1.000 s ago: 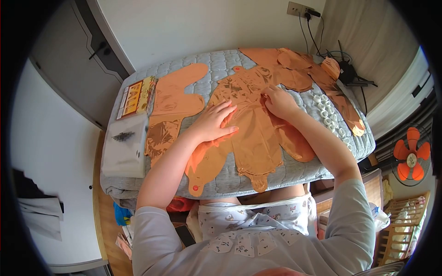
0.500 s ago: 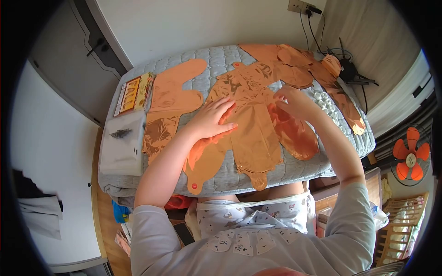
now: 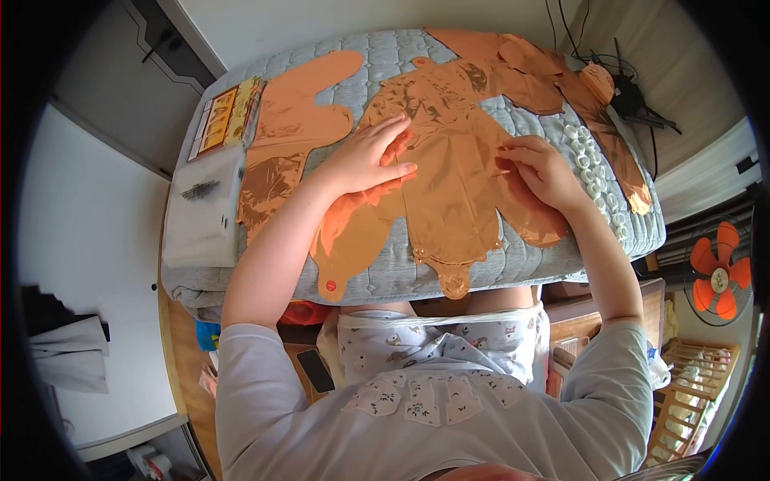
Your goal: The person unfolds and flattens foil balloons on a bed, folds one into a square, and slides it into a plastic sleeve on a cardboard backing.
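Observation:
A deflated, shiny copper-orange foil balloon point(image 3: 453, 188) with several lobes lies flat on the bed in front of me. My left hand point(image 3: 377, 156) rests palm down on its left part, fingers stretched and thumb apart. At its right edge, my right hand point(image 3: 544, 170) has bent fingers, their tips brought together at the foil; the exact contact is partly hidden. A tab with a red dot point(image 3: 331, 286) sticks out at the near left. Another flat foil balloon point(image 3: 301, 108) lies farther left, and more foil pieces point(image 3: 529, 84) lie at the far right.
The quilted grey mattress point(image 3: 377, 276) carries a printed picture package point(image 3: 220, 120), a clear plastic bag point(image 3: 202, 212) and several small white rings point(image 3: 593, 172). A black router point(image 3: 635, 104) with cables stands at the far right corner. An orange-bladed fan point(image 3: 719, 276) stands right.
The camera view has tilted, so the bed sits higher in the picture. My right hand has moved nearer to me along the foil's right edge. My left hand stays on the left part.

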